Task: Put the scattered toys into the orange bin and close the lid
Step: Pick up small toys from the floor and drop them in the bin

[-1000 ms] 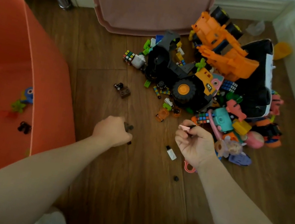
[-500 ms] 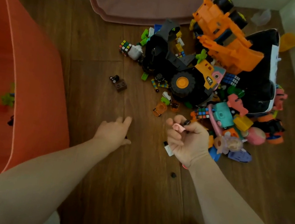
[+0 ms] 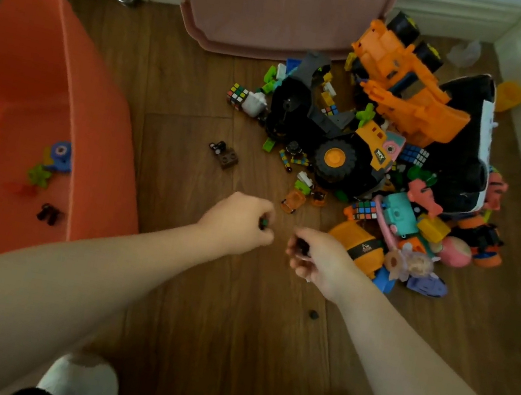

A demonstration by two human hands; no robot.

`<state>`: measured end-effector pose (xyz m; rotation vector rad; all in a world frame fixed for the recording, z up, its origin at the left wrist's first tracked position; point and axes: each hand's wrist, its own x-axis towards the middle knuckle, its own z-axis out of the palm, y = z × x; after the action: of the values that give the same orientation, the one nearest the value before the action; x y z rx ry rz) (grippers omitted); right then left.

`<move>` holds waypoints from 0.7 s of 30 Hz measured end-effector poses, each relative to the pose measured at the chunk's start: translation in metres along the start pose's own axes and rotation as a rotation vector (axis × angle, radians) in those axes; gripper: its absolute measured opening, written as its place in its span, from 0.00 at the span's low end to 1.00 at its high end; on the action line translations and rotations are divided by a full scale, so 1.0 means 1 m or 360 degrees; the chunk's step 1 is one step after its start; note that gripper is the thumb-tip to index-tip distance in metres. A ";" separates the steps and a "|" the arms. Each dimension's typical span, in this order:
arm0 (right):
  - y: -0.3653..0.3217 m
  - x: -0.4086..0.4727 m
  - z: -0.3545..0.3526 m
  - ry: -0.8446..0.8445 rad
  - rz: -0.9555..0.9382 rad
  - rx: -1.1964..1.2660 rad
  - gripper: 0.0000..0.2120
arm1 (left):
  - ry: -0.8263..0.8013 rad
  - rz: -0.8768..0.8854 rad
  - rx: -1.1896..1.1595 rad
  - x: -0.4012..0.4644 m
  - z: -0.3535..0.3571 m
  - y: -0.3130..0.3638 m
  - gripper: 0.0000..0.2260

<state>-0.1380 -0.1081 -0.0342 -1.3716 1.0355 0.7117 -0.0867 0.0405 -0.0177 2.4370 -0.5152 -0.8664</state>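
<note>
Early days: few toys in the bin [image 3: 105,121] at left; pile [image 3: 381,156] upper right remains; left hand [image 3: 237,224] pinches a small piece [image 3: 27,180]; right hand [image 3: 321,260] cups dark bits; lid unseen.

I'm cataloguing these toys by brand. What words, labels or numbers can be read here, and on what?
"WY" on the yellow toy truck, on a black patch on its cab.
A small pale logo on the black band of the orange toy beside the right hand: too blurred to read.
Nothing else readable.
</note>
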 end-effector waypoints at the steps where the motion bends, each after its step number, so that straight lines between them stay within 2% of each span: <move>1: -0.007 -0.007 0.008 -0.0047 -0.0028 -0.0024 0.14 | 0.0031 0.0144 -0.0047 -0.010 -0.016 0.007 0.02; 3: -0.023 -0.024 0.026 -0.0141 -0.0143 0.0103 0.13 | 0.0134 0.0396 -0.0140 -0.039 -0.052 0.015 0.03; 5: -0.043 -0.042 0.045 -0.0261 -0.0271 0.0254 0.14 | 0.0363 0.0571 -0.0256 -0.072 -0.087 0.012 0.03; 7: -0.067 -0.066 0.076 -0.0422 -0.0374 0.0260 0.16 | 0.0690 0.0551 -0.0400 -0.110 -0.118 -0.010 0.03; 9: -0.090 -0.091 0.108 -0.0599 -0.0460 0.0232 0.16 | 0.0944 0.0274 -0.0638 -0.133 -0.132 -0.041 0.03; 11: -0.108 -0.111 0.143 -0.0771 -0.0536 0.0199 0.15 | 0.1115 -0.0143 -0.0919 -0.144 -0.131 -0.079 0.05; 13: -0.116 -0.126 0.179 -0.0924 -0.0588 0.0141 0.13 | 0.1069 -0.0596 -0.1151 -0.148 -0.119 -0.116 0.07; 15: -0.115 -0.133 0.207 -0.0976 -0.0602 0.0013 0.12 | 0.0820 -0.0925 -0.1253 -0.146 -0.100 -0.145 0.07; 18: -0.105 -0.132 0.232 -0.0889 -0.0629 -0.0349 0.18 | 0.0675 -0.1117 -0.1437 -0.142 -0.078 -0.160 0.04; 21: -0.098 -0.127 0.225 -0.0700 -0.0959 -0.0628 0.14 | 0.0902 -0.1050 -0.1374 -0.139 -0.086 -0.151 0.14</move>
<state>-0.0642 0.1221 0.1007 -1.6545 0.1104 0.7292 -0.1036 0.2597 0.0206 1.8576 0.7621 -0.4227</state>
